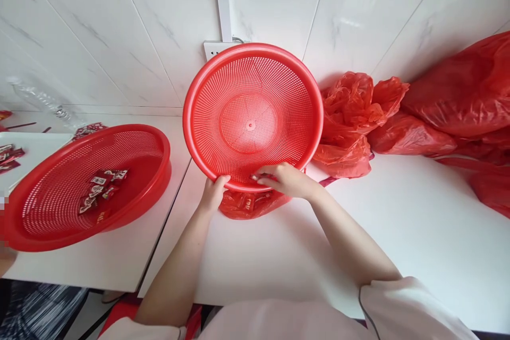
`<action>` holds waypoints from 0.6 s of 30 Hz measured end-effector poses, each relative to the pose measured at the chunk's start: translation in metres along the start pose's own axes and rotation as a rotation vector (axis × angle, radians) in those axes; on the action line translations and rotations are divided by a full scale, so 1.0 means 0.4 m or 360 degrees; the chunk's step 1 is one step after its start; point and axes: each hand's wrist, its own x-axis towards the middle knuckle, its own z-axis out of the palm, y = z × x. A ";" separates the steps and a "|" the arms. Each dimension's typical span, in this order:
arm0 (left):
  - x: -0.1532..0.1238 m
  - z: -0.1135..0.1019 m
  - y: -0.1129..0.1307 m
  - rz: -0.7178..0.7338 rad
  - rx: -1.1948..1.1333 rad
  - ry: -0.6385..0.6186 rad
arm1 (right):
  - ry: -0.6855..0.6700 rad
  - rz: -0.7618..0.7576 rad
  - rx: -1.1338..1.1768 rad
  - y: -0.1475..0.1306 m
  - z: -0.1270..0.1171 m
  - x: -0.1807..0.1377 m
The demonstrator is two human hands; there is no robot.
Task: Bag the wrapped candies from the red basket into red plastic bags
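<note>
A red plastic colander basket (249, 122) is tilted toward me, its perforated inside facing up at me. My left hand (213, 194) grips its near rim at the left, thumb over the edge and the other fingers hidden behind. Over the near right rim reaches my right hand (285, 180), fingers curled and pinched together inside the basket near the bottom wall; whatever they hold is too small to make out. Beneath the basket lies a red plastic bag (255, 207) with red printed packets showing through, partly covered by the basket.
At left, a second red basket (157, 143) holds several small wrapped packets (99, 188); a person is partly visible beside it. Behind are a clear bottle (43, 101) and a white tray (35, 143). Red plastic bags (350, 117) line the tiled wall at right. A socket strip (213, 50) is behind.
</note>
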 end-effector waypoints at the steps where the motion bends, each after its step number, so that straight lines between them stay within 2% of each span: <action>1: 0.001 -0.002 -0.001 0.0015 0.0003 0.0006 | 0.0058 0.0031 0.0039 -0.003 -0.005 0.000; 3: 0.001 -0.006 -0.001 0.0049 0.0003 0.0001 | 0.0109 0.0112 0.0120 -0.009 -0.013 -0.001; 6: 0.000 -0.007 0.002 0.0072 0.0002 0.0012 | 0.0075 0.0192 0.0311 -0.016 -0.022 -0.005; 11: 0.000 -0.001 0.000 0.0111 -0.0022 0.0093 | -0.0176 0.0263 0.0585 -0.017 -0.024 -0.011; 14: 0.006 0.002 -0.007 0.0197 -0.0039 0.0150 | -0.0246 0.0131 0.0369 -0.005 -0.020 -0.010; 18: 0.012 0.004 -0.004 0.0247 -0.0111 0.0239 | -0.0013 0.0168 -0.0024 0.002 -0.019 -0.013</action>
